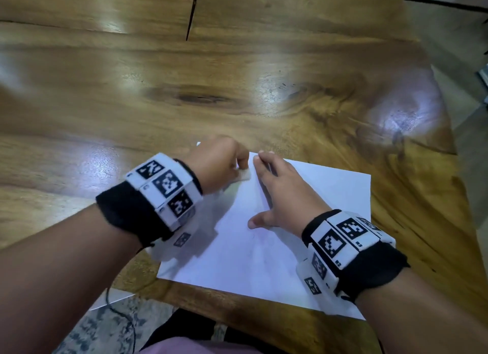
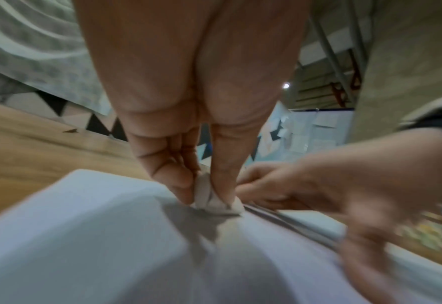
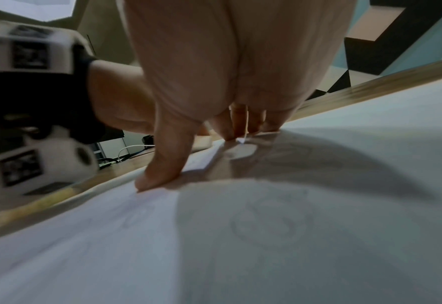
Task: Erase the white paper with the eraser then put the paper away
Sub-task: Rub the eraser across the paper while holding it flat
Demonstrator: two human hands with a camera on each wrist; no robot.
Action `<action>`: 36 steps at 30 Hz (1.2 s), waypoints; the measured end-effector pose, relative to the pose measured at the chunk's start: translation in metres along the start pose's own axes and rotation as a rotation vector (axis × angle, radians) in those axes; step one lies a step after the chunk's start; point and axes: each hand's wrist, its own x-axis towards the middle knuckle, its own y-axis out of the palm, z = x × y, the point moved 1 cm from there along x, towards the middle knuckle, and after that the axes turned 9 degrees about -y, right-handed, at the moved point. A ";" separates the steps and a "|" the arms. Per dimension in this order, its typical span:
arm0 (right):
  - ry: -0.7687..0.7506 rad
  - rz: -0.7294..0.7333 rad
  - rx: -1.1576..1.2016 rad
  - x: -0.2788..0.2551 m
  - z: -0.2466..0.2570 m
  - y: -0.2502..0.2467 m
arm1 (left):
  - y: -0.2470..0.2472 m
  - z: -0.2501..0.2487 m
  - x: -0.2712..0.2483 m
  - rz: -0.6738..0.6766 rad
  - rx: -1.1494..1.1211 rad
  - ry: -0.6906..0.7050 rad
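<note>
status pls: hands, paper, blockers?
Left hand pinches eraser, tip on white paper. Right hand flat, pinning it on the table. Nothing in the way.

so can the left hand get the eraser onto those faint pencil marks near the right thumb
Probably yes. The left hand pinches the eraser on the white paper, and bare sheet lies between it and the marks; only the right hand, pressed flat, sits close by.

No legible text anywhere; only black-and-white coded squares on both wristbands (image 1: 163, 187).
</note>
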 end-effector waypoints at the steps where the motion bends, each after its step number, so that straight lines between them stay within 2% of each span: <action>1: -0.003 -0.002 0.000 0.000 0.000 0.000 | 0.003 0.003 -0.011 0.049 0.034 0.028; 3: -0.007 -0.004 -0.004 0.000 0.000 0.000 | 0.007 0.008 -0.022 0.152 0.109 0.078; 4: -0.008 -0.002 -0.004 0.000 0.000 0.000 | 0.004 0.008 -0.019 0.161 0.117 0.086; 8: -0.007 -0.002 -0.015 0.001 0.000 0.001 | -0.008 -0.009 0.010 -0.060 0.062 0.058; 10: -0.005 0.001 -0.020 0.001 -0.001 0.001 | -0.004 -0.008 0.008 -0.078 0.044 0.031; 14: -0.014 -0.006 -0.014 0.000 -0.002 0.001 | 0.010 0.009 -0.035 0.127 0.135 0.161; 16: -0.015 -0.007 -0.008 -0.001 -0.001 0.001 | 0.007 0.011 -0.037 0.175 0.124 0.158; 20: -0.014 -0.010 -0.011 0.000 -0.001 0.001 | -0.002 0.002 -0.001 -0.005 0.064 0.063; 22: -0.011 -0.003 -0.009 0.000 -0.001 0.001 | 0.003 0.006 -0.003 -0.043 0.042 0.054; 25: -0.009 0.001 -0.011 0.000 -0.001 0.001 | 0.019 0.018 -0.039 0.055 0.030 0.159; 28: -0.006 0.005 -0.011 0.000 0.000 0.000 | 0.020 0.020 -0.048 0.157 0.019 0.156; 32: -0.003 0.007 -0.012 -0.001 0.000 0.000 | 0.005 0.010 -0.012 -0.038 0.013 0.079; 34: -0.002 0.011 -0.015 -0.001 0.001 -0.001 | 0.009 0.012 -0.014 -0.053 0.010 0.057; 36: 0.000 0.012 -0.022 -0.001 0.001 -0.001 | 0.018 0.019 -0.031 0.017 0.010 0.106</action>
